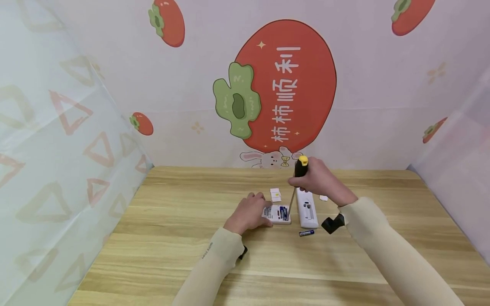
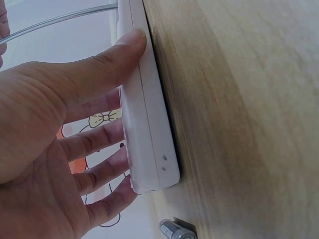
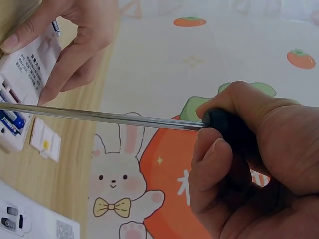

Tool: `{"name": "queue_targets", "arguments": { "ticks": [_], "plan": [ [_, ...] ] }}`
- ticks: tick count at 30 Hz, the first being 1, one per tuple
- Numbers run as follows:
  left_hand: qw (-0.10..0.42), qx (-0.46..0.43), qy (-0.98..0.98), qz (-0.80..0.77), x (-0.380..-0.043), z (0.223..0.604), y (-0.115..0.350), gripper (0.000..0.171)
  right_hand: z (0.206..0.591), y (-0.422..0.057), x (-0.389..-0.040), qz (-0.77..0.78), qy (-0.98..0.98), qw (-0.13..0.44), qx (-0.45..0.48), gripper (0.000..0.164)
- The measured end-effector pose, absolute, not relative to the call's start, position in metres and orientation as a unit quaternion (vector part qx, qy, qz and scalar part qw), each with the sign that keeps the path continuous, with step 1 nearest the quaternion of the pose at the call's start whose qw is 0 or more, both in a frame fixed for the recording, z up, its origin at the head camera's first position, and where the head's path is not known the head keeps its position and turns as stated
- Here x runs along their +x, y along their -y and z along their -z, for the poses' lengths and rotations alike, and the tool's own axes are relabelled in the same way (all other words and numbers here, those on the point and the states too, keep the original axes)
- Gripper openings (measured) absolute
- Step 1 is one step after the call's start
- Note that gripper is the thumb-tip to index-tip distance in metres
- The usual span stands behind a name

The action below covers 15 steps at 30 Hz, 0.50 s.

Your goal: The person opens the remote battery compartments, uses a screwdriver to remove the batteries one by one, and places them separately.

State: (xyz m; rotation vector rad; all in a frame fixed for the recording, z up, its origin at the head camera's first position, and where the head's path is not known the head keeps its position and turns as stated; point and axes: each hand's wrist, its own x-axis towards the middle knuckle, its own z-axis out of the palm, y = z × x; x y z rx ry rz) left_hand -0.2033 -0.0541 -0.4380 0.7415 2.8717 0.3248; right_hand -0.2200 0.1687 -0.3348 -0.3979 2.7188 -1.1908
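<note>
A white remote control [image 1: 274, 215] lies back up on the table, its battery compartment uncovered with blue batteries [image 3: 12, 119] inside. My left hand [image 1: 250, 212] grips it at the left end, thumb along the near side and fingers at the far side. In my right hand [image 1: 319, 178] is a screwdriver [image 1: 301, 168] with a black handle and yellow end, held steeply upright. Its metal shaft slants down to the compartment's right end; the right wrist view cuts off the tip. Just beyond the remote is a white battery cover [image 3: 46, 140] with a yellow dot.
To the right lies a second, longer white remote control [image 1: 307, 210], its battery compartment also uncovered. A loose blue battery [image 1: 306, 233] rests at its near end. Past its right side is a small white piece [image 1: 323, 198]. A printed wall sheet [image 1: 183, 140] stands behind the wooden table [image 1: 172, 255].
</note>
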Motion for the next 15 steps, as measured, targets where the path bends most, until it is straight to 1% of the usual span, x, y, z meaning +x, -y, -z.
{"name": "queue_targets", "arguments": {
  "ticks": [8, 12, 15],
  "plan": [
    [0.084, 0.241, -0.96, -0.111, -0.204, 0.44, 0.054, 0.062, 0.339, -0.176, -0.211, 0.409, -0.9, 0.059, -0.137, 0.021],
    [0.086, 0.239, -0.961, -0.11, -0.204, 0.441, 0.053, 0.062, 0.341, -0.175, -0.2, 0.419, -0.894, 0.041, -0.152, 0.021],
    [0.085, 0.239, -0.962, -0.106, -0.203, 0.44, 0.053, 0.062, 0.344, -0.176, -0.194, 0.421, -0.892, 0.016, -0.166, 0.021]
  ]
}}
